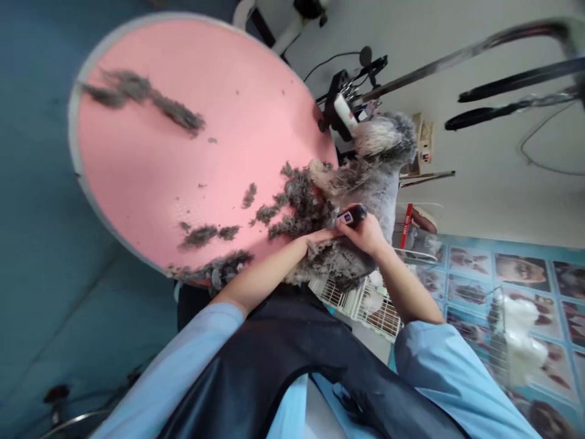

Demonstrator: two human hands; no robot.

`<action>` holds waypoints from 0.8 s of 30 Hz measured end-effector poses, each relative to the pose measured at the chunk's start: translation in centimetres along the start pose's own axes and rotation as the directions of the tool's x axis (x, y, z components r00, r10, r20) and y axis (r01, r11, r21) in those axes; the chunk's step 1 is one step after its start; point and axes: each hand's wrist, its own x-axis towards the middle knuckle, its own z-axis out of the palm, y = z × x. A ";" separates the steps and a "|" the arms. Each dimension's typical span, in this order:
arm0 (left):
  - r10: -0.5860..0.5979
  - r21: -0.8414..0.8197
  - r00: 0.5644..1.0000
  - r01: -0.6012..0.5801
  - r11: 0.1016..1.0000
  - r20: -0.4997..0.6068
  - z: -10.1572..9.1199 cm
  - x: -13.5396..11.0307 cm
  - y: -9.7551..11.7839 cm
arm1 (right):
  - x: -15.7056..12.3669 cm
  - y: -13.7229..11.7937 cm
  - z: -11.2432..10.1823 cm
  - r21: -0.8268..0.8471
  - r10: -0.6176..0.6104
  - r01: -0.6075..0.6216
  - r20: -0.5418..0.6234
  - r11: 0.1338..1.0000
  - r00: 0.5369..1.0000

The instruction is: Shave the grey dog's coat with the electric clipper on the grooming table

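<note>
Nearest are a black apron and pale blue sleeves, with both forearms reaching forward to a grey dog at the right-hand edge of the pink tabletop. The right hand has its fingers clamped on a black clipper, its long axis running roughly left to right across the view; the cutting end cannot be made out. The dog's coat lies directly at and beneath this hand, while its body stretches away from the person. The left hand is just beside the clipper's left end, in the fur; whether its fingers are apart or together, I cannot tell. The right hand is the nearer to the smooth, short-haired flank. Loose grey hair lies left of the dog. Beyond are a tool holder and wall pictures.
</note>
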 end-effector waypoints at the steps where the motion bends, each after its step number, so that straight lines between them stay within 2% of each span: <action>1: -0.015 0.040 1.000 0.015 0.999 0.001 0.1 0.2 0.7 | -0.9 0.3 0.1 0.196 -0.002 0.014 -0.058 0.980 0.998; 3: -0.067 0.165 0.997 0.071 0.984 -0.032 0.4 0.8 2.0 | -3.4 1.3 0.2 0.549 0.099 0.027 -0.200 0.836 0.975; 5: -0.114 0.326 0.982 0.158 0.932 -0.148 0.3 1.4 2.8 | -6.6 3.0 -0.1 0.750 0.238 0.044 -0.265 0.660 0.934; 6: -0.119 0.405 0.966 0.205 0.891 -0.228 -0.1 1.5 3.1 | -8.3 4.2 -0.3 0.801 0.292 0.059 -0.284 0.596 0.914; 8: -0.091 0.535 0.924 0.292 0.793 -0.370 -1.7 0.9 3.7 | -11.3 7.2 -0.3 0.848 0.374 0.077 -0.311 0.524 0.874; 11: 0.012 0.671 0.852 0.404 0.622 -0.524 -4.8 -1.9 4.7 | -12.8 12.0 0.6 0.898 0.492 0.090 -0.317 0.430 0.811; 12: 0.098 0.705 0.807 0.443 0.554 -0.583 -5.5 -3.2 5.1 | -12.2 13.3 0.9 0.918 0.531 0.102 -0.310 0.383 0.789; 13: 0.210 0.767 0.778 0.463 0.444 -0.592 -5.9 -4.5 5.4 | -11.0 14.4 1.0 0.935 0.566 0.124 -0.303 0.333 0.767; 15: 0.312 0.839 0.788 0.432 0.331 -0.530 -5.5 -7.2 5.6 | -7.3 15.7 0.8 0.946 0.579 0.174 -0.306 0.273 0.756; 17: 0.429 0.888 0.788 0.317 0.331 -0.442 -3.8 -9.6 5.0 | -2.8 15.8 -0.1 0.931 0.507 0.239 -0.353 0.277 0.787; 19: 0.498 0.901 0.768 0.237 0.364 -0.403 -1.7 -11.9 3.6 | 1.2 14.7 -1.2 0.909 0.384 0.243 -0.369 0.339 0.846; 21: 0.423 0.866 0.790 0.256 0.429 -0.444 0.2 -13.9 1.7 | 3.4 13.2 -1.6 0.888 0.254 0.237 -0.353 0.394 0.901; 22: 0.350 0.830 0.796 0.311 0.463 -0.493 0.9 -14.6 0.7 | 3.7 12.5 -1.5 0.881 0.196 0.243 -0.343 0.405 0.919; 24: 0.198 0.727 0.766 0.446 0.522 -0.612 1.7 -15.5 -1.5 | 2.7 11.6 -0.6 0.885 0.076 0.270 -0.320 0.380 0.944</action>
